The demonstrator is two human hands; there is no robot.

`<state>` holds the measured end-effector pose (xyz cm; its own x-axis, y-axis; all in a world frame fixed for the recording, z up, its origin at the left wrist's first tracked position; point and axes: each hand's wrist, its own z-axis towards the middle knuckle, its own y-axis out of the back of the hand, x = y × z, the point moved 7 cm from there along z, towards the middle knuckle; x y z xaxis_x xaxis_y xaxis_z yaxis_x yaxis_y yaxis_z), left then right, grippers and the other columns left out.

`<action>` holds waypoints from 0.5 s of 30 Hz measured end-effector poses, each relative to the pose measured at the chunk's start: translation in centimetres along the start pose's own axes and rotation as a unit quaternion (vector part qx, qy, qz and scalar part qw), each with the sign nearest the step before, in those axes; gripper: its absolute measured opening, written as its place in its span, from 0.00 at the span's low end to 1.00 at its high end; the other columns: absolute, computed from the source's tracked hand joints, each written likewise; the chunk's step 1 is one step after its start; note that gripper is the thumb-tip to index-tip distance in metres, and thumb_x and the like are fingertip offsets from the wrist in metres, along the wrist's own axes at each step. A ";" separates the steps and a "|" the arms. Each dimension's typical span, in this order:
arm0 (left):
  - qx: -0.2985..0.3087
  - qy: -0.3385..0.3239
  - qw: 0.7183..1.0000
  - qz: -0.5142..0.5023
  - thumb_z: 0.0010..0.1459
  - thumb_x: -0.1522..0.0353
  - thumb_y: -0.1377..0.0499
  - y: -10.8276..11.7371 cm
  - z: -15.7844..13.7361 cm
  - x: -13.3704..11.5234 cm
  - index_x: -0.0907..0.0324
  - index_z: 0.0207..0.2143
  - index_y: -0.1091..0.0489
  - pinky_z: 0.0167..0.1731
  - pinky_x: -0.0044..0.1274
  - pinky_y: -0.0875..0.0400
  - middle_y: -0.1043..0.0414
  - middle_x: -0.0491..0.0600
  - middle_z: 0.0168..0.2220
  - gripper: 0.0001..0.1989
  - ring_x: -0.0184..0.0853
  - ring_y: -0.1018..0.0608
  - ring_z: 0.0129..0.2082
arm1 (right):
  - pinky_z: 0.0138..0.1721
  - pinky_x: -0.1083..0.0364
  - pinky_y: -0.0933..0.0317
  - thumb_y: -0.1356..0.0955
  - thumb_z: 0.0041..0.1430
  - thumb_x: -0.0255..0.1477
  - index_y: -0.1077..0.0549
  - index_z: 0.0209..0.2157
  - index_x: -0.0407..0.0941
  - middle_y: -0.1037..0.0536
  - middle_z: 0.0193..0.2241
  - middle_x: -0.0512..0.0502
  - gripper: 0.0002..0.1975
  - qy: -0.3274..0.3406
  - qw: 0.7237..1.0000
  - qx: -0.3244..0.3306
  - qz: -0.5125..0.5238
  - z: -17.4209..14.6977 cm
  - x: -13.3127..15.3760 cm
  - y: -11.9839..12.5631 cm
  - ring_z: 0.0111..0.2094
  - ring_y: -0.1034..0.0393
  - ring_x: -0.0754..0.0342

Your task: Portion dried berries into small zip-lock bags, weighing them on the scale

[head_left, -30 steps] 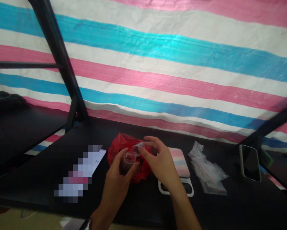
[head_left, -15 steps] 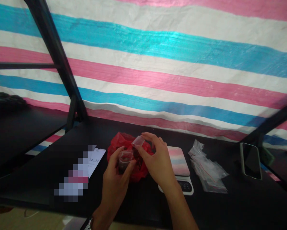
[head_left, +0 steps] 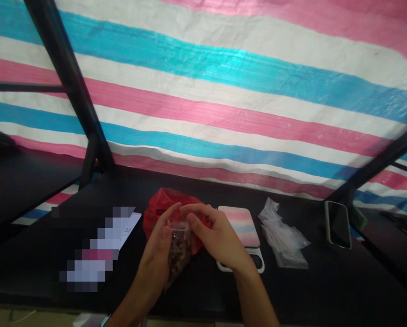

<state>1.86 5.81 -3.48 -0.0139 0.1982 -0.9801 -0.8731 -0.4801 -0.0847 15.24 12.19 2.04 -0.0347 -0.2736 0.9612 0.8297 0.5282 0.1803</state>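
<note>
Sheeting (head_left: pixel 223 100) in stripes backs the black table (head_left: pixel 301 295) below both hands (head_left: pixel 220 236)

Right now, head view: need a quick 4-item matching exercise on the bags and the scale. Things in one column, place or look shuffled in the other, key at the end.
Things
1. red plastic bag
2. scale
3. pile of clear bags
4. clear bag with dark contents

Place or look
A. has a top banded in pale pink and blue
B. held in the left hand
C. crumpled on the black table, left of the scale
D. between the scale and the dark-screened phone

Pairs: 1-C, 2-A, 3-D, 4-B
</note>
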 end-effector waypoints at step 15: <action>0.125 0.034 0.988 -0.089 0.61 0.38 0.40 -8.3 -0.9 3.0 0.52 0.63 0.31 0.55 0.40 0.20 0.20 0.59 0.56 0.38 0.49 0.17 0.55 | 0.38 0.54 0.30 0.21 0.53 0.36 0.20 0.46 0.48 0.18 0.30 0.52 0.19 -0.026 0.977 -0.198 0.077 -3.2 -2.2 10.9 0.32 0.24 0.53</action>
<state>9.50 9.60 -5.92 0.1754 0.1977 -0.9644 -0.9518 -0.2163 -0.2174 26.12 15.96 1.25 0.0884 -0.1688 0.9817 0.9774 0.2047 -0.0529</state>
